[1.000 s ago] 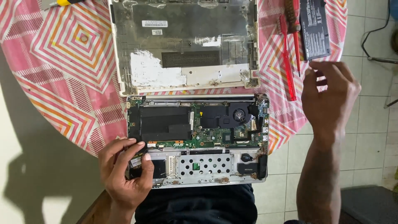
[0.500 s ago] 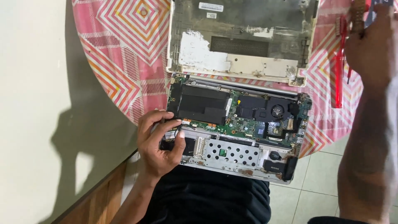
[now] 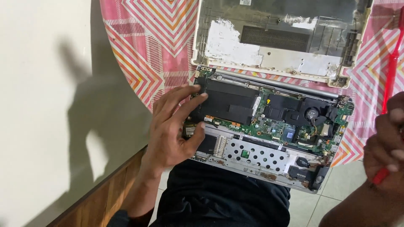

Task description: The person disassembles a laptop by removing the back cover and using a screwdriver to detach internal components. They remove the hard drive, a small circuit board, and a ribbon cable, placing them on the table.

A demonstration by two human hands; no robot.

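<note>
A view from above looks down at a person's two bare hands working over an opened laptop (image 3: pixel 269 126). The laptop lies with its insides facing up, its far part on a round surface (image 3: pixel 139 54) covered with a pink, red and white patterned cloth, its near edge over the person's dark-clothed lap.

The left hand (image 3: pixel 172 130) rests on the laptop's left end. Its grip is spread: the fingers (image 3: pixel 191 98) reach forward and lie flat on the corner of a large black flat battery (image 3: pixel 229 103), while the thumb (image 3: pixel 195 136) presses separately on the edge just nearer the person. Nothing is pinched between them.

Just right of that grip, past the battery, runs the green circuit board (image 3: pixel 286 130), with a round black fan (image 3: pixel 312 113) further right. Nearer the person than the board is a perforated silver metal plate (image 3: pixel 256 155).

Beyond the left grip, further onto the surface, lies the laptop's removed bottom cover (image 3: pixel 277 38), off-white and grimy, inner side up, with a dark vent strip.

The right hand (image 3: pixel 387 155) is at the right edge of view, well apart from the left hand and just off the laptop's right end. Its grip is pressed together around a slim red tool (image 3: pixel 390 75), whose shaft runs up and away from the fingers over the cloth. The tool's tip is out of view.

A pale wall and wooden trim lie to the left, tiled floor below.
</note>
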